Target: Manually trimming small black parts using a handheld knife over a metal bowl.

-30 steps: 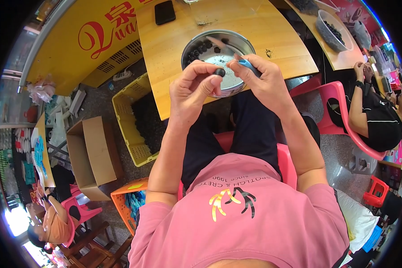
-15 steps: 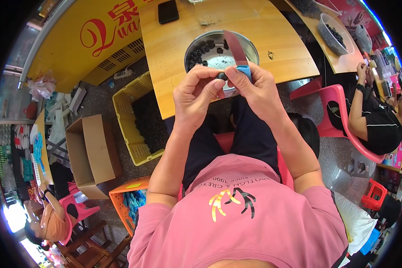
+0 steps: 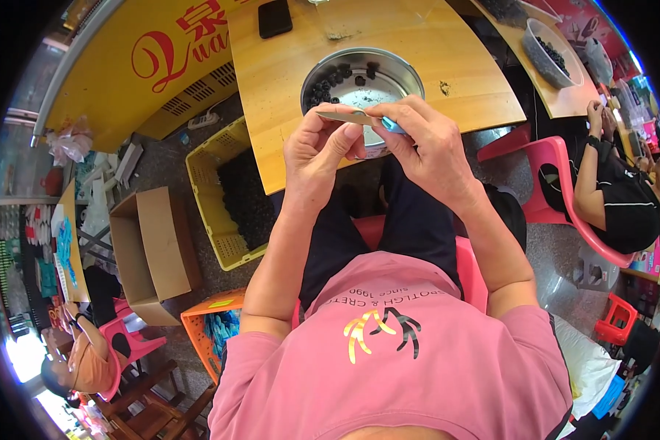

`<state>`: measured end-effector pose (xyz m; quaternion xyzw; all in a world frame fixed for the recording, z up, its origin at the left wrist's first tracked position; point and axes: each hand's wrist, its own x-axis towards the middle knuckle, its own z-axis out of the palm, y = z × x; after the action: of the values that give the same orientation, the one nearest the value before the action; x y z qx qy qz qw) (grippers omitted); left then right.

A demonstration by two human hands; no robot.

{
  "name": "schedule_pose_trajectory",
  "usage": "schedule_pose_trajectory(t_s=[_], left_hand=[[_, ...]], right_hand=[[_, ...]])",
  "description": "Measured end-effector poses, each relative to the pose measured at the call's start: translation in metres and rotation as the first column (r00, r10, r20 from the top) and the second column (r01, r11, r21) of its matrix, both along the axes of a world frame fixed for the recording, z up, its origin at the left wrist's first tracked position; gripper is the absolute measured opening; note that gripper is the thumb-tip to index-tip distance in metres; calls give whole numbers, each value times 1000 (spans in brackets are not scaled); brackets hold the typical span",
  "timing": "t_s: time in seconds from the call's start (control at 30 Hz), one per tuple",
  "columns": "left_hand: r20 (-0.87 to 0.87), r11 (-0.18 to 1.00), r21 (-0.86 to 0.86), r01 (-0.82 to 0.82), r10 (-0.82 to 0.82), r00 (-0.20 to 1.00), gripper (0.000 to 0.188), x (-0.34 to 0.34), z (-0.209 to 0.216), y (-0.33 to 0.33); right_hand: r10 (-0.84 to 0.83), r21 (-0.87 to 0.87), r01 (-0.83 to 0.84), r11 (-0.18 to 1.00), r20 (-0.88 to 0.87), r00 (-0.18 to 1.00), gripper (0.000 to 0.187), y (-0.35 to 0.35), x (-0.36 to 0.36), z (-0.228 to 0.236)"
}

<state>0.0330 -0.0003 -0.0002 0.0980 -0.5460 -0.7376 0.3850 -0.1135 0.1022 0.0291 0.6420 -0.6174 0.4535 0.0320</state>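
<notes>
A knife with a blue handle is gripped in my right hand. Its blade lies nearly level, pointing left across the fingertips of my left hand. Those fingers are pinched together around a small black rounded piece, now mostly hidden by the blade and my fingers. Both hands meet over the near rim of a round metal bowl. Inside the bowl, several small black pieces are gathered mainly on its left side, with dark crumbs on the bottom.
The bowl stands on a wooden table with a black phone. On the floor at left are a yellow crate of black pieces, a cardboard box and an orange crate. A person sits at right near a plastic tub.
The knife has swung from pointing away, up over the bowl, to lying flat toward the left across my left fingertips. My right hand has turned with it; the black piece is now covered.
</notes>
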Motion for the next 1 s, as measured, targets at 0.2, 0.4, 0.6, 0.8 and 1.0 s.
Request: schedule_pose_trajectory(t_s=[0.2,0.4,0.6,0.8,1.0], left_hand=[[-23,1000,13,18,-17,1000,15,-2,1,0],[-141,986,106,126,-110,984,15,2,11,1],[-95,999,36,-10,13,995,14,1,-1,-2],[-65,996,-87,-21,16,998,17,19,-3,-2],[109,959,-240,-149,179,978,17,73,-5,-18]], right_hand=[[9,-35,-11,999,-59,998,24,0,-6,-1],[-226,101,219,970,68,972,16,-11,-26,-18],[100,113,-248,962,701,706,24,-3,10,11],[182,-26,-450,893,934,306,22,-5,28,9],[48,109,-379,919,923,382,21,-10,23,-7]])
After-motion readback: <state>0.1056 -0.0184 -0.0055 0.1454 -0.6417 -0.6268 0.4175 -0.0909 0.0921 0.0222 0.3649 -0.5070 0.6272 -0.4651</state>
